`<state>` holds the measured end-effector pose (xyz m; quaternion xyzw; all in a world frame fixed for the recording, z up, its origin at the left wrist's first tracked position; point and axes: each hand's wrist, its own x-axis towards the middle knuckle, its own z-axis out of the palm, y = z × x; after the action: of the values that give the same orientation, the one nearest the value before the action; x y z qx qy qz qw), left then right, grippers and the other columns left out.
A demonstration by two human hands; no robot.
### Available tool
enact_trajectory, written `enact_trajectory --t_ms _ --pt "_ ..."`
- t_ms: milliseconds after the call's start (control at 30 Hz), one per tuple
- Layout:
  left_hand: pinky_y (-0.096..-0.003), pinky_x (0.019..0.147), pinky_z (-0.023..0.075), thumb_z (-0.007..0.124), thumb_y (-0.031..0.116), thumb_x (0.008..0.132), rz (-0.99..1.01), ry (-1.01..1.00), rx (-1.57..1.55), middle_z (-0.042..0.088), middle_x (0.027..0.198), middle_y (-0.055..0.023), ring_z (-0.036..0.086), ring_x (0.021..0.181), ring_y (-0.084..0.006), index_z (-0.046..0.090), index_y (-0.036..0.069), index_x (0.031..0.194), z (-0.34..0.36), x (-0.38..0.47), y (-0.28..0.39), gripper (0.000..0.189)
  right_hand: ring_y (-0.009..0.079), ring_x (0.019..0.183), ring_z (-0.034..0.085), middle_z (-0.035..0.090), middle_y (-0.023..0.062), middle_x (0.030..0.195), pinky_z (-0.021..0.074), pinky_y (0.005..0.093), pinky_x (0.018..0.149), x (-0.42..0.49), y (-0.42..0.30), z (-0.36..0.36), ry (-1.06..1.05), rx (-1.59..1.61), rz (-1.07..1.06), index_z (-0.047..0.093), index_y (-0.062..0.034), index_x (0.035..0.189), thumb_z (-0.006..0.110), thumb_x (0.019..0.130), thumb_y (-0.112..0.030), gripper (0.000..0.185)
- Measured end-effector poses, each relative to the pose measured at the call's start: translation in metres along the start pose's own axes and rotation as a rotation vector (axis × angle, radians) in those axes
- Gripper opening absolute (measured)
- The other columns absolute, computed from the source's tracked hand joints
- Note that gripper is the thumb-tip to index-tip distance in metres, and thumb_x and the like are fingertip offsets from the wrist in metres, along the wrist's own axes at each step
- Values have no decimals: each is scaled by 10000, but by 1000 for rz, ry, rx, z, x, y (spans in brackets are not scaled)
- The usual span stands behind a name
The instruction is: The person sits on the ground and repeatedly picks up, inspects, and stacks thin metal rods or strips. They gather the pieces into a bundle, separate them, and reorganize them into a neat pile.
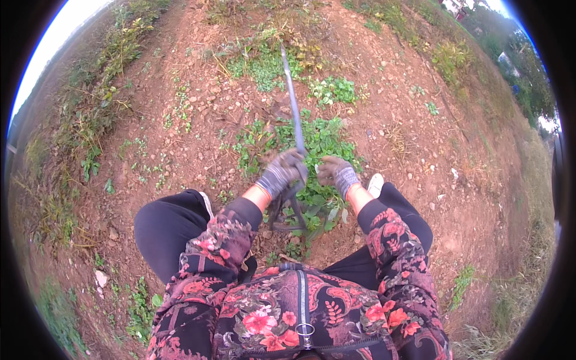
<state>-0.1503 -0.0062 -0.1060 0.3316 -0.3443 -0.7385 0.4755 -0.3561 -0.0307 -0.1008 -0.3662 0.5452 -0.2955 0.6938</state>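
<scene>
My left hand [283,170], in a grey knit work glove, is closed on a dark strap [292,103] that runs away from me to the leafy plants farther up the ground. A loose, looped part of the strap hangs below that hand. To its right, my right hand [335,172] wears a matching glove with its fingers curled; whether it holds anything cannot be told. Both hands are over a low green leafy plant [330,139] between my knees. The far end of the strap is hidden in foliage.
Reddish, stony soil [198,112] surrounds me. Weeds [263,67] grow in the row ahead, with taller plants [119,49] at the left. Dry grass [526,270] lies at the right. A light-coloured shoe [375,184] rests near my right hand.
</scene>
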Motion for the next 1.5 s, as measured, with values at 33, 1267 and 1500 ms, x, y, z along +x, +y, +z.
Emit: enact_trajectory --t_ms 33,1267,1500 --pt "-286 695 529 605 46 841 6 -56 -144 609 872 -24 601 748 -148 538 83 1214 8 -5 -10 381 325 980 613 584 209 1121 548 396 777 3 -7 0 127 -4 -24 454 -22 1275 533 920 -249 429" --pt "-420 903 495 710 248 704 53 -6 -396 605 1155 -170 614 995 -279 493 59 1262 -23 14 14 627 297 750 615 653 141 724 434 372 696 -91 90 70 -384 -2110 -852 702 -23 714 566 700 -126 171" --pt "-300 823 488 668 188 751 37 103 -312 626 1039 -45 587 907 -167 499 56 1297 -35 13 7 587 268 753 622 674 122 800 479 392 694 -50 74 49 -753 -1213 -712 707 -45 796 558 775 -126 171"
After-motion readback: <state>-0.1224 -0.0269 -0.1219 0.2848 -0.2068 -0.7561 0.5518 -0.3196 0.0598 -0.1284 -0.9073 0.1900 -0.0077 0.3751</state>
